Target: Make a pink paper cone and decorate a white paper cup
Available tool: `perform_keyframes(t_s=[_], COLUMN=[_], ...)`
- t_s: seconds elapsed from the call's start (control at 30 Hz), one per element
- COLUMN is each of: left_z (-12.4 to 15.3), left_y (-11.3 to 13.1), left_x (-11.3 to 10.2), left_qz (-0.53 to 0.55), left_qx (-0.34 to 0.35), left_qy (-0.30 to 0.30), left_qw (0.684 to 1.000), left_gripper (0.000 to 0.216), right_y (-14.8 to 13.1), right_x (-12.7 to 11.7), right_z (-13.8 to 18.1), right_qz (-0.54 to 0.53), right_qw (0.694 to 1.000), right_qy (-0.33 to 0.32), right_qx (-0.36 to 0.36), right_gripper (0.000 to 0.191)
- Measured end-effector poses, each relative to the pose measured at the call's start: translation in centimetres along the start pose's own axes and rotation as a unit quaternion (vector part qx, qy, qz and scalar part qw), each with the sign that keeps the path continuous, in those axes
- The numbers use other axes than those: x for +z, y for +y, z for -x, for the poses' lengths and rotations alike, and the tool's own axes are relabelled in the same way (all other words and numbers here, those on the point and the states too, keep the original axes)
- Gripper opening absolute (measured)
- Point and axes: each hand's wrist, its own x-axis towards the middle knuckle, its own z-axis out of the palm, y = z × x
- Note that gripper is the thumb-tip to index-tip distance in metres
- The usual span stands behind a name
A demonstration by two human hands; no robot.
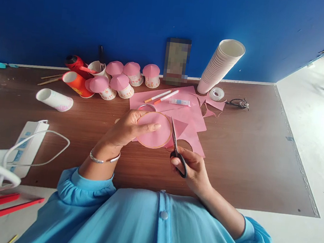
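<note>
My left hand [131, 129] pinches a round pink paper disc [156, 136] with an orange-brown outline, thumb on top and fingers hidden beneath. In my right hand [194, 166] is a pair of scissors [180, 160] with black handles. Its blades point away from me, close along the disc's right edge, and look nearly closed. Pink paper sheets and offcuts [193, 140] lie under and beyond both hands. Just behind the disc, a ring-shaped item [147, 107] shows in part. A glue stick [179, 102] and two markers [165, 96] rest on the paper.
Several decorated paper cups with pink cone tops [125, 84] stand at the back left, near a red cup [77, 82] and a white cup [53, 99]. A tall cup stack [219, 67], a tape roll [217, 93] and glasses [238, 103] sit back right. A power strip [27, 147] lies left.
</note>
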Motion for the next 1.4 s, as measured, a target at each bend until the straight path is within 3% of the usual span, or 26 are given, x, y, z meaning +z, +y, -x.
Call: perform_keyframes(t_s=[0.17, 0.6, 0.93, 1.2, 1.4], left_z=[-0.08, 0.08, 0.43, 0.34, 0.07], left_y=[0.03, 0.16, 0.33, -0.03, 0.04], left_x=[0.17, 0.33, 0.05, -0.21, -0.16], left_qz=[0.044, 0.025, -0.013, -0.033, -0.012], left_qx=[0.018, 0.004, 0.003, -0.011, -0.003], left_qy=[0.024, 0.054, -0.011, 0.0, -0.026], left_qw=[0.999, 0.998, 1.0, 0.999, 1.0], left_gripper=[0.049, 0.053, 0.039, 0.039, 0.035], right_y=[-0.02, -0.07, -0.69, -0.38, -0.3], right_x=[-0.04, 0.16, 0.47, 0.05, -0.16], right_z=[0.05, 0.16, -0.08, 0.01, -0.04], right_qz=[0.015, 0.039, 0.022, 0.043, 0.039], right_qw=[1.0, 0.999, 0.999, 0.999, 0.999], right_qy=[-0.003, 0.005, 0.02, 0.002, 0.0], right_qx=[0.008, 0.002, 0.011, 0.004, 0.013], right_gripper=[0.038, 0.045, 0.044, 0.044, 0.045])
